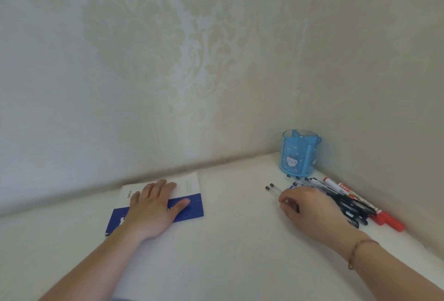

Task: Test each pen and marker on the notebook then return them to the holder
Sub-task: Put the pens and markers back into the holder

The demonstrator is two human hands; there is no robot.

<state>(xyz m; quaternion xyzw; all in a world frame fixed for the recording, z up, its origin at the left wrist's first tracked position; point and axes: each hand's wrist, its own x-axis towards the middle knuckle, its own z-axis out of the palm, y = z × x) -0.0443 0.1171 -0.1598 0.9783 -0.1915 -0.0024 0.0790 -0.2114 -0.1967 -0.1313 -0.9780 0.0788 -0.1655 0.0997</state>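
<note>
A closed notebook (189, 189) with a white and blue cover lies on the white table near the back wall. My left hand (153, 207) rests flat on its cover, fingers straight. A blue translucent pen holder (299, 151) with a cat picture stands in the back right corner; no pens show inside it. In front of it lies a heap of several pens (346, 201) and two red-capped markers (374, 209). My right hand (310, 207) is over the left end of the heap, its fingers curled around two clear pens (274, 188) that stick out toward the left.
The white table (228, 240) meets patterned walls at the back and on the right. A thin bracelet (360, 250) sits on my right wrist.
</note>
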